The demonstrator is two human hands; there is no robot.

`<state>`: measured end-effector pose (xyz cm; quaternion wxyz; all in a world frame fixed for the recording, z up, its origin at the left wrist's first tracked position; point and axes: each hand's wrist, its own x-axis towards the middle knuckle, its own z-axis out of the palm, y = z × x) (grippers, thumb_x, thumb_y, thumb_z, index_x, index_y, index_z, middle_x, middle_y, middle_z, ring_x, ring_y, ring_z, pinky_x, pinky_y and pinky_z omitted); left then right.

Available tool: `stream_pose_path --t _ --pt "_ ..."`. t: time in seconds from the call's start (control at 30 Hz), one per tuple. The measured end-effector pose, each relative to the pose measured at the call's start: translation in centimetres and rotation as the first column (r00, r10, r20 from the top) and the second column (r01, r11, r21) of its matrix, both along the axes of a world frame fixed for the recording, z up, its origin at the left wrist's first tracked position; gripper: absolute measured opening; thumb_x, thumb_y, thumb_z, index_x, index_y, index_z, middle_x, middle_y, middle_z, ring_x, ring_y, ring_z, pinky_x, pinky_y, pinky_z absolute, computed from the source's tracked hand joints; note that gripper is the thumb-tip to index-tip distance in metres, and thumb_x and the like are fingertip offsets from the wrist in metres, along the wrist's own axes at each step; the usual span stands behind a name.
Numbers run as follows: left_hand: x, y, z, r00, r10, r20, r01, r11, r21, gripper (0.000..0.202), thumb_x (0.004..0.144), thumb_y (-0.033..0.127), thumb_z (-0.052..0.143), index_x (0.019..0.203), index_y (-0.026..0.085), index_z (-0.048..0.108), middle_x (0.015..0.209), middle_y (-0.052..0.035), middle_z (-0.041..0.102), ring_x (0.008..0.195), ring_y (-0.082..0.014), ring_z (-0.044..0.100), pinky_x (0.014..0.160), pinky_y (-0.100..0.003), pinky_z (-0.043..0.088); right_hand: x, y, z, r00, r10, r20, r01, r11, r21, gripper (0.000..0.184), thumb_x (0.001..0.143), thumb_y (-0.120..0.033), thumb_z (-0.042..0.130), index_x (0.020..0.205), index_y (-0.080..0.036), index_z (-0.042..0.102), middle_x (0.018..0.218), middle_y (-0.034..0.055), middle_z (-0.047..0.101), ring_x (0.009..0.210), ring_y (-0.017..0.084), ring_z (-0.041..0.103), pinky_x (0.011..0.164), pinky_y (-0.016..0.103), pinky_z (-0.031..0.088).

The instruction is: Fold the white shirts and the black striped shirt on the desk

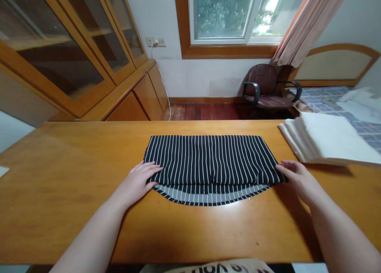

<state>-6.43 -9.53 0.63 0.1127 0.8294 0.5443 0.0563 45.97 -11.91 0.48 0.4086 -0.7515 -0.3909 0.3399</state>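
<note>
A black cloth with thin white stripes (208,162) lies folded on the wooden table (74,185), a curved lower layer showing along its near edge. My left hand (139,181) rests flat at the cloth's near left corner, fingers stretched onto the fabric. At the near right corner, my right hand (297,177) touches the folded edge with its fingers extended. Neither hand grips anything.
A stack of folded white cloths (324,142) sits at the table's right end. Beyond the table are a dark red armchair (264,88), a wooden glass-door cabinet (74,54) on the left, a window (232,15) and a bed (351,102) at right.
</note>
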Motion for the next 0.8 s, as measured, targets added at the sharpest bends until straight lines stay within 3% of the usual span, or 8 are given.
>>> stream_pose_path --t 0.1,0.17,0.27,0.37,0.47,0.53,0.63,0.8 --pt "0.3 0.2 0.0 0.999 -0.046 -0.011 0.046 0.998 0.045 0.027 0.079 0.026 0.053 0.101 0.027 0.068 0.107 -0.0042 0.069 0.105 -0.024 0.059 0.107 -0.049 0.03 -0.9 0.1 -0.4 0.983 0.028 -0.183 -0.064 0.979 -0.196 0.042 0.065 -0.052 0.071 0.089 -0.023 0.053 0.075 0.0086 0.069 0.06 0.025 0.066 0.055 0.038 0.058" --pt "0.4 0.2 -0.1 0.998 -0.059 -0.017 0.06 0.995 0.079 0.024 0.08 0.023 0.051 0.093 0.025 0.07 0.097 -0.0046 0.071 0.096 -0.0235 0.061 0.103 -0.047 0.035 -1.1 0.3 -0.6 0.987 0.091 -0.135 -0.124 0.957 -0.261 0.041 0.064 -0.05 0.073 0.086 -0.023 0.052 0.065 0.006 0.067 0.051 0.023 0.063 0.044 0.036 0.054" --pt "0.2 -0.2 0.0 0.999 -0.031 -0.034 0.036 0.99 0.137 0.024 0.082 0.023 0.046 0.088 0.024 0.07 0.09 -0.0065 0.07 0.09 -0.0239 0.061 0.092 -0.043 0.044 -0.8 0.5 -0.7 0.994 0.094 0.047 -0.086 0.985 -0.147 0.042 0.062 -0.047 0.074 0.088 -0.023 0.052 0.062 0.0038 0.066 0.048 0.022 0.062 0.035 0.031 0.049" --pt "-0.5 -1.0 0.6 0.999 0.038 -0.022 -0.032 0.972 0.231 0.027 0.084 0.023 0.042 0.089 0.022 0.069 0.09 -0.008 0.068 0.088 -0.0232 0.06 0.085 -0.038 0.046 -0.4 0.4 -0.4 0.996 0.083 0.02 -0.084 0.996 0.037 0.047 0.065 -0.048 0.072 0.099 -0.024 0.051 0.068 0.0026 0.068 0.058 0.024 0.067 0.048 0.033 0.055" --pt "-1.4 -1.9 1.6 0.997 0.065 0.036 -0.073 0.949 0.306 0.024 0.083 0.025 0.044 0.088 0.023 0.067 0.089 -0.0079 0.067 0.088 -0.0222 0.059 0.087 -0.037 0.045 -0.2 -0.1 0.1 0.996 0.092 -0.021 -0.091 0.994 0.057 0.053 0.066 -0.049 0.071 0.107 -0.025 0.048 0.071 0.002 0.068 0.065 0.026 0.068 0.056 0.036 0.057" --pt "-1.6 -2.6 1.9 0.998 0.019 0.06 -0.034 0.964 0.262 0.019 0.08 0.025 0.047 0.082 0.023 0.066 0.085 -0.007 0.066 0.087 -0.0215 0.058 0.085 -0.035 0.045 -0.2 -0.7 0.3 0.995 0.092 -0.025 -0.092 0.996 0.007 0.054 0.065 -0.046 0.071 0.108 -0.026 0.047 0.07 0.0022 0.068 0.065 0.026 0.068 0.055 0.036 0.057" --pt "-1.2 -3.5 1.6 0.997 -0.046 0.062 0.042 0.996 0.073 0.012 0.073 0.018 0.048 0.071 0.023 0.059 0.078 -0.004 0.062 0.08 -0.0193 0.057 0.074 -0.03 0.046 -0.3 -1.4 0.4 0.994 0.108 -0.009 -0.108 0.992 -0.06 0.052 0.062 -0.04 0.073 0.105 -0.025 0.047 0.07 0.0032 0.068 0.061 0.026 0.067 0.052 0.036 0.056" --pt "-0.1 -4.5 0.2 0.999 0.01 0.047 -0.004 0.992 -0.129 0.027 0.061 0.007 0.045 0.081 0.023 0.055 0.077 -0.0007 0.057 0.074 -0.0179 0.054 0.07 -0.029 0.044 0.0 -2.4 -0.4 0.98 0.195 0.038 -0.191 0.978 -0.078 0.054 0.061 -0.038 0.072 0.106 -0.022 0.046 0.075 0.0043 0.07 0.063 0.025 0.067 0.055 0.036 0.057"
